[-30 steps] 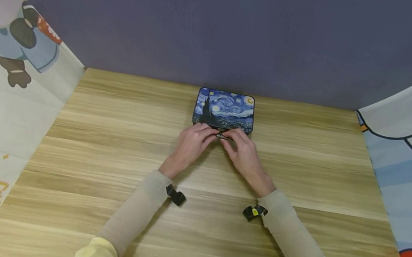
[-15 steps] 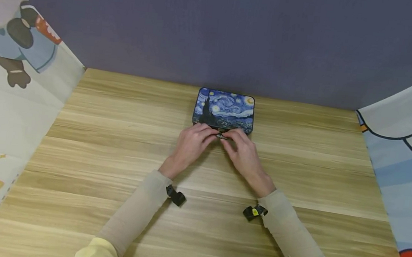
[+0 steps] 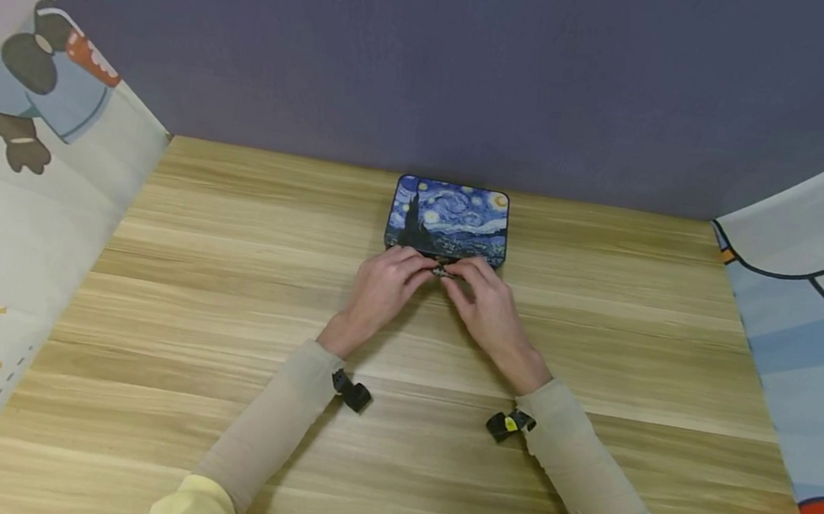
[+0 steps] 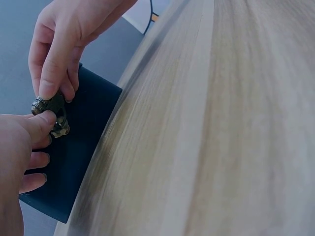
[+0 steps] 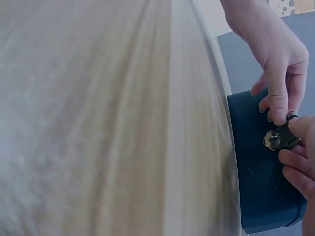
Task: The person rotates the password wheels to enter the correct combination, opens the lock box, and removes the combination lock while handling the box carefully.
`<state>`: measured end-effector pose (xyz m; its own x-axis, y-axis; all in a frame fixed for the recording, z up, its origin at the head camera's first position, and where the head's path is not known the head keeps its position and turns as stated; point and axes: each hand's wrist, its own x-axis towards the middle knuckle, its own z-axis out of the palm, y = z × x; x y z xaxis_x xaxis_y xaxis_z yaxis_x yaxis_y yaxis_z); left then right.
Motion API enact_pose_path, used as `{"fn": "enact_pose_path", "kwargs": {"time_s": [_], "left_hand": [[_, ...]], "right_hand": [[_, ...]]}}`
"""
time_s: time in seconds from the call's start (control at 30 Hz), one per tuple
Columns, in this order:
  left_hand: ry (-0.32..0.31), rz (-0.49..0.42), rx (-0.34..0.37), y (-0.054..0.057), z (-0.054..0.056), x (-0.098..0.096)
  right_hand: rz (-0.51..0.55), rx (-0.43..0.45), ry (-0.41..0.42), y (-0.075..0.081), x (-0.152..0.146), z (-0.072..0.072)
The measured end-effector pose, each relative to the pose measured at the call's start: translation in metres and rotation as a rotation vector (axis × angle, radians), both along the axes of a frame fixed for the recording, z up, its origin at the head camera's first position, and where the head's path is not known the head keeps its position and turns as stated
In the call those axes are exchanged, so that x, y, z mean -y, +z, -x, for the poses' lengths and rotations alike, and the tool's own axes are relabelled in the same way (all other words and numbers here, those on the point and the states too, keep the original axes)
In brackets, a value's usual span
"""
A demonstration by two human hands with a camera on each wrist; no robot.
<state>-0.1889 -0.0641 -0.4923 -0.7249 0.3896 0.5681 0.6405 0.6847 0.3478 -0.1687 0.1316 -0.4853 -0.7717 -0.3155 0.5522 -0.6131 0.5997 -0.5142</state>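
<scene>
A flat tin box (image 3: 450, 217) with a swirling blue night-sky picture on its lid lies closed at the table's back edge. At the middle of its dark front (image 5: 261, 182) a brassy clasp (image 5: 268, 140) carries a small dark combination padlock (image 5: 284, 136) with a ridged metal dial end. My left hand (image 3: 381, 289) pinches one side of this padlock between thumb and fingers. From the other side, my right hand (image 3: 491, 306) pinches it too, thumb on the dial end in the left wrist view. Fingertips partly hide the lock's body.
The wood-grain table (image 3: 420, 467) stretches toward me beneath both forearms. Right behind the box rises a dark blue-grey partition (image 3: 447, 68). Printed cartoon panels stand along the left (image 3: 7, 239) and right (image 3: 814, 375) sides.
Both hands, the padlock and the box look the same. Only the printed panel at the left has shifted slightly leftward.
</scene>
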Motion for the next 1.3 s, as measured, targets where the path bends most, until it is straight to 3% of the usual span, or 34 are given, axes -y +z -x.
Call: {"fn": "enact_pose_path", "kwargs": {"time_s": [1.3], "left_hand": [[-0.005, 0.005, 0.006, 0.0007, -0.0001, 0.0000]], "right_hand": [[-0.007, -0.002, 0.023, 0.0013, -0.0007, -0.0007]]}}
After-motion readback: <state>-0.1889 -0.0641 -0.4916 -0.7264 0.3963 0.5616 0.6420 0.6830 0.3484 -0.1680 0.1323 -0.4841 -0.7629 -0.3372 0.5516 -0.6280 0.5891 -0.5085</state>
